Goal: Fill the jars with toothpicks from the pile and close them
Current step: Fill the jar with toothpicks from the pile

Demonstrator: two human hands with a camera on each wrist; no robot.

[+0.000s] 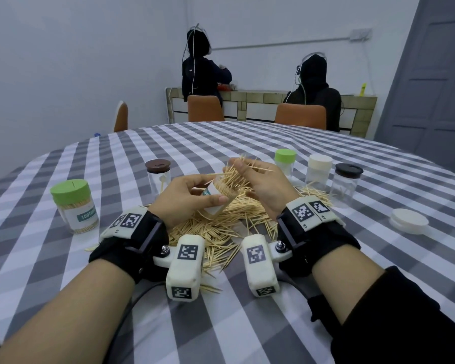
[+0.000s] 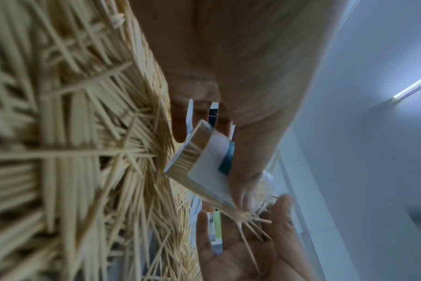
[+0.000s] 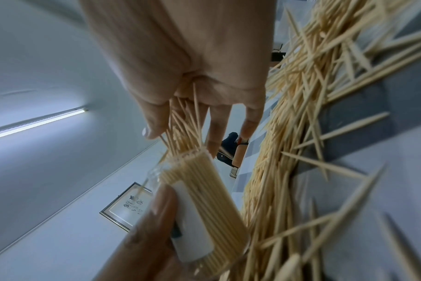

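Left hand (image 1: 184, 195) grips jar (image 1: 213, 196), tilted, mouth up-right; right hand (image 1: 260, 179) pinches toothpick bunch (image 1: 237, 172) into mouth.

toothpicks (image 1: 216, 227): pale wood, matt | jar (image 1: 212, 195): clear plastic | tablecloth (image 1: 221, 137): checked cloth

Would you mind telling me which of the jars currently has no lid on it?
The labelled jar that the left hand holds tilted over the pile; its mouth is open, while the others on the table wear lids.
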